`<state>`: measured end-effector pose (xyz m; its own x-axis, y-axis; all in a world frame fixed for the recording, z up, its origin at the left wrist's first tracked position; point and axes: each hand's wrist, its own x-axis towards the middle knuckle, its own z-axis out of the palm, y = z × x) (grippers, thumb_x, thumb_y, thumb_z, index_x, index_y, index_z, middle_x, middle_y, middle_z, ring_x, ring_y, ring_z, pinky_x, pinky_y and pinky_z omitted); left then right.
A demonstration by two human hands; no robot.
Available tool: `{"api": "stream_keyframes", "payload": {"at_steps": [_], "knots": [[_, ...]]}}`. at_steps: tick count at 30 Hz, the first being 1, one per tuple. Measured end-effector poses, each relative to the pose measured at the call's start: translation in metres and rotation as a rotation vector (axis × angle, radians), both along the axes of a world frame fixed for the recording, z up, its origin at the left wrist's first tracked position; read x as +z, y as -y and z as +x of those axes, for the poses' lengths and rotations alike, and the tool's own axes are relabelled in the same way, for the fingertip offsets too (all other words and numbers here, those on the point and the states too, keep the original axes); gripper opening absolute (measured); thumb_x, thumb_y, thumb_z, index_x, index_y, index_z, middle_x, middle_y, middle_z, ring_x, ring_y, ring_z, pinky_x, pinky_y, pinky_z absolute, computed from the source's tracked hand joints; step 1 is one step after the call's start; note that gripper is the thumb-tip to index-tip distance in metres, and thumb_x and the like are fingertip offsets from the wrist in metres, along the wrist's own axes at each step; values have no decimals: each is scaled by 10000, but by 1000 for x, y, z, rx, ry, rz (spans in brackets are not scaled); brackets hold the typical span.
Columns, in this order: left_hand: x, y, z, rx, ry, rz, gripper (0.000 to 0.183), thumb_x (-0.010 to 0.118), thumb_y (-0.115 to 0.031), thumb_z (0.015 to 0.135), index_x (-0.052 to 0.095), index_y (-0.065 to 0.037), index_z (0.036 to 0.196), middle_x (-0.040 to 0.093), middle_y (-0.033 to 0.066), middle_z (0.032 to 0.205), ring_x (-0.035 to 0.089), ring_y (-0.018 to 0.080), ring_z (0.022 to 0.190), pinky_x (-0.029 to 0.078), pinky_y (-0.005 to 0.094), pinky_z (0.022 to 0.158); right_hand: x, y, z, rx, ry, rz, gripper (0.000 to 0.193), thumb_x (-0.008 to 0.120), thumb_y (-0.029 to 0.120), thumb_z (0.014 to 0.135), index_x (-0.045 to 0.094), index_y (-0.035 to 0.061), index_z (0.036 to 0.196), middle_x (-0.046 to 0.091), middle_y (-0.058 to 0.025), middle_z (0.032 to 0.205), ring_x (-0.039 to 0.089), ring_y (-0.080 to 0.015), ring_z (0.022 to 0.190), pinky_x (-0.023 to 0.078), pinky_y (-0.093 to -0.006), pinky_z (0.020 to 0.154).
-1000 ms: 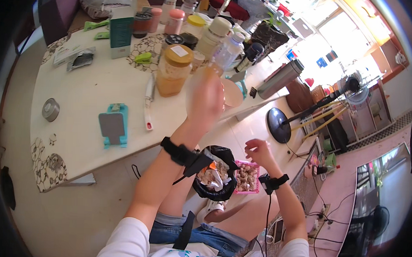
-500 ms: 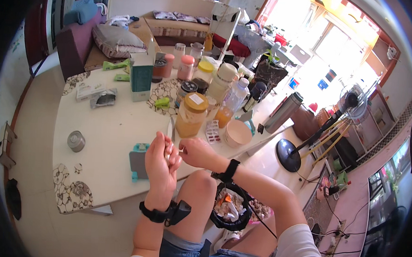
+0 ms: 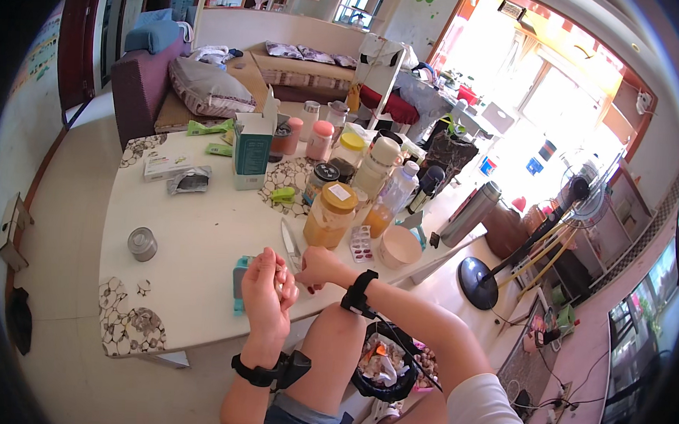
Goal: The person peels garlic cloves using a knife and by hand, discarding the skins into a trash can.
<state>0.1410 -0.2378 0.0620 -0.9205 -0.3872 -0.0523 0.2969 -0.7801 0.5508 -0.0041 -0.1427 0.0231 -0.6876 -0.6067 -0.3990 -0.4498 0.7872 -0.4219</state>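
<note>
Head view, looking down: left hand [image 3: 266, 296] raised at lower centre of the frame, palm turned up toward the camera, fingers loosely curled, nothing clearly gripped in it. Right hand [image 3: 316, 268] just to its right, closed into a loose fist and touching the left hand's fingers; whether anything small was pinched between them could not be told. Black wrist straps worn on both arms.

Just behind the hands, on the white table [image 3: 194, 243], lay a teal phone-like thing [image 3: 240, 277], mostly hidden by the left hand, and a knife [image 3: 289, 244] pointing up the frame. Right of the knife stood an amber jar with a yellow lid [image 3: 329, 216], with a blister pack of pills [image 3: 361, 244] and a pink bowl [image 3: 398, 247] further right near the table's edge. Small metal tin [image 3: 142, 243] sat alone at centre left. Teal carton [image 3: 252, 154] stood upright in the upper middle, among a crowd of bottles and jars. Black bin [image 3: 384, 362] with scraps sat on the floor at lower right of centre, between the knees. Steel flask [image 3: 468, 214] stood right of the table.
</note>
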Motion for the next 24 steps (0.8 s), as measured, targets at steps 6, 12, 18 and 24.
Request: {"api": "stream_keyframes", "payload": {"at_steps": [6,12,18,24], "knots": [[0,-7,2,-36,-8,-5,269,501,-279,935,461,-72,768,393,-25,601,339,53,426,189,203,350,4,-15,-7,86,-149,77,324,571,295,639,604,15,478,589,-91,490,605,-240,504,509,-334,543],[2,-20,-3,-45,71,-148,274,503,-273,934,462,-58,770,395,-27,596,342,47,413,195,202,351,17,-58,-2,26,-162,-185,354,540,318,683,633,-11,589,610,-171,586,601,-298,574,474,-383,572],[-13,-42,-39,-183,143,-583,275,508,-261,931,493,-45,761,403,-32,551,325,34,397,215,206,349,62,-148,39,-237,295,-484,248,488,212,766,601,-8,747,579,-65,625,541,-159,510,419,-286,474],[-56,-65,-113,-180,93,-1441,302,583,-276,861,559,-4,733,526,87,581,491,164,505,383,307,480,62,-252,95,-459,337,-819,187,445,168,734,560,20,731,561,-52,601,494,-97,430,356,-211,371]]}}
